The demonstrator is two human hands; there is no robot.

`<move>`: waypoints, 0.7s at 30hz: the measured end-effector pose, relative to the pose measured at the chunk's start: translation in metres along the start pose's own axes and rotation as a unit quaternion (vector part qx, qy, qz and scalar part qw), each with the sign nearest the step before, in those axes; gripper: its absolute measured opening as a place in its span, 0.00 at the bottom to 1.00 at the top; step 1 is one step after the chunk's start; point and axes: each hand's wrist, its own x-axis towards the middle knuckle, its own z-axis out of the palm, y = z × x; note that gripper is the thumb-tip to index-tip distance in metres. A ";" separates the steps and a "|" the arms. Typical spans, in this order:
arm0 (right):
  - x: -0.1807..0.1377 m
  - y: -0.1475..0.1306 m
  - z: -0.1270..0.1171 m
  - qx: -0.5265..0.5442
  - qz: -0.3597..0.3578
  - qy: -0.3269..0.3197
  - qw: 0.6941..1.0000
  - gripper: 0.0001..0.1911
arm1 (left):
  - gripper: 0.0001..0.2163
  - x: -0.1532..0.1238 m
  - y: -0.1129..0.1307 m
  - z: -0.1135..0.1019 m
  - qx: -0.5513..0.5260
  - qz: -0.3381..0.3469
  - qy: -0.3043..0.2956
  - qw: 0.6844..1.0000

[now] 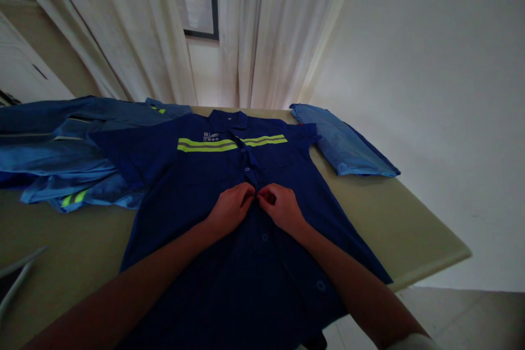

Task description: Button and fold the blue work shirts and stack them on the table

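Observation:
A dark blue work shirt (197,175) with yellow-green reflective stripes across the chest lies flat, front up, on a beige table (410,219). Its collar points away from me. My left hand (229,209) and my right hand (281,206) meet at the shirt's button placket near mid-chest. Both have their fingers curled and pinched on the fabric at a button. Buttons show above and below my hands along the placket.
A pile of lighter blue work clothes (61,158) covers the table's left back. A folded light blue garment (344,145) lies at the back right. White curtains (262,33) hang behind the table. The table's right edge drops to a pale floor (471,317).

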 end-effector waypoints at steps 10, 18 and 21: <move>0.000 0.001 0.002 0.041 0.036 0.007 0.998 0.02 | 0.04 -0.004 0.009 0.001 0.058 -0.011 -0.001 0.998; 0.000 0.001 0.000 0.047 0.003 0.006 0.999 0.04 | 0.04 -0.005 0.011 0.002 0.084 0.008 0.014 0.996; 0.003 0.006 0.000 0.077 -0.011 -0.023 0.997 0.03 | 0.04 -0.005 0.010 0.003 0.091 0.015 0.016 0.996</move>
